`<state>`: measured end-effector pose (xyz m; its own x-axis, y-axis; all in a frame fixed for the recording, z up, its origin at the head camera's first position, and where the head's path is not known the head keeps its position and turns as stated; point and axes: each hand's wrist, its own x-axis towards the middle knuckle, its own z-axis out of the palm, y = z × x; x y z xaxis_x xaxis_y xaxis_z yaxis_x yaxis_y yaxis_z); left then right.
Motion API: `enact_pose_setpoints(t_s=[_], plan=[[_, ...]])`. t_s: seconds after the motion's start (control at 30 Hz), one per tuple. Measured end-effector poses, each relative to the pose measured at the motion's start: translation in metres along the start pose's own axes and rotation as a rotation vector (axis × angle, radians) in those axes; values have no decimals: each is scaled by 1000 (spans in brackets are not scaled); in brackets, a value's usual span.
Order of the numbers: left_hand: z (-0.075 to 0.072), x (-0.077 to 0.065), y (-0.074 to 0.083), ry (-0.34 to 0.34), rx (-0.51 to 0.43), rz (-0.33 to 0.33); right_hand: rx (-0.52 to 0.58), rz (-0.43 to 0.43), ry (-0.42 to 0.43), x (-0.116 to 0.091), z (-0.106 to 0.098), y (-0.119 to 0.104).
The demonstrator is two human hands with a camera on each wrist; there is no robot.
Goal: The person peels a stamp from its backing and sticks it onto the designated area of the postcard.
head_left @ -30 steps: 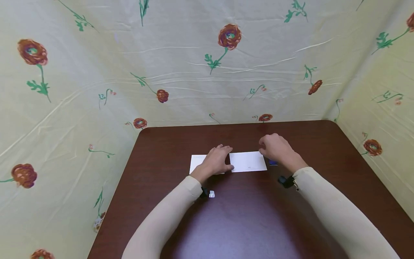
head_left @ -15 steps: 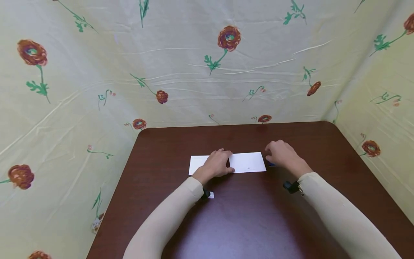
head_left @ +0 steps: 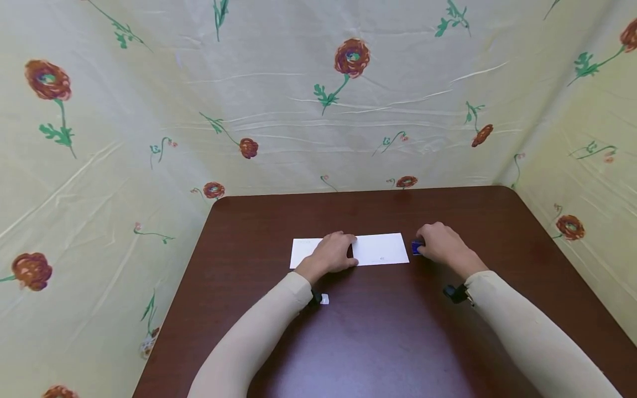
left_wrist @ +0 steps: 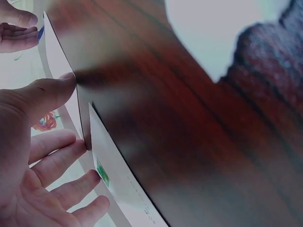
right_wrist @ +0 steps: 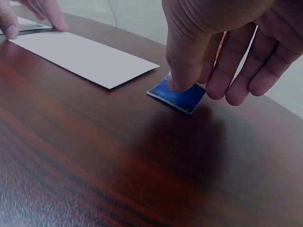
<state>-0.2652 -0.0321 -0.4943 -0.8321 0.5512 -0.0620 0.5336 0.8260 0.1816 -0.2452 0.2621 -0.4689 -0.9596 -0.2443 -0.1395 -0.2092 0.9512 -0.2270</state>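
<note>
Two white envelopes or cards lie side by side on the dark brown table (head_left: pixel 378 342). My left hand (head_left: pixel 332 253) spans the left end of the right white card (head_left: pixel 383 249), thumb at its near corner and fingertips at its far corner. The left white card (head_left: pixel 302 250) is partly hidden behind that hand; a green picture (left_wrist: pixel 102 173) and faint print show on it. Just right of the right card, my right hand (head_left: pixel 442 241) pinches a small blue stamp (right_wrist: pixel 173 97) with a serrated edge, thumb on top and index finger at its far side. The stamp stays close over the tabletop.
A small white piece (head_left: pixel 325 299) lies by the left wrist. Black wrist straps show at both cuffs, one a black camera mount (head_left: pixel 455 293) at the right. Flower-printed sheeting (head_left: pixel 298 99) hangs behind the table and along both sides.
My right hand has moved right and toward me, off the card's right end and onto the blue stamp, which was partly hidden. The left hand has stayed nearly in place.
</note>
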Motion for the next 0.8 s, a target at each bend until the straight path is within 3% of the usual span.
enact_pose_setpoints(t_s=[0.4, 0.8], plan=[[-2, -1, 0, 8, -7, 7, -33, -32, 32, 0, 8, 4], [-1, -4, 1, 10, -21, 10, -7, 0, 47, 0, 10, 5]])
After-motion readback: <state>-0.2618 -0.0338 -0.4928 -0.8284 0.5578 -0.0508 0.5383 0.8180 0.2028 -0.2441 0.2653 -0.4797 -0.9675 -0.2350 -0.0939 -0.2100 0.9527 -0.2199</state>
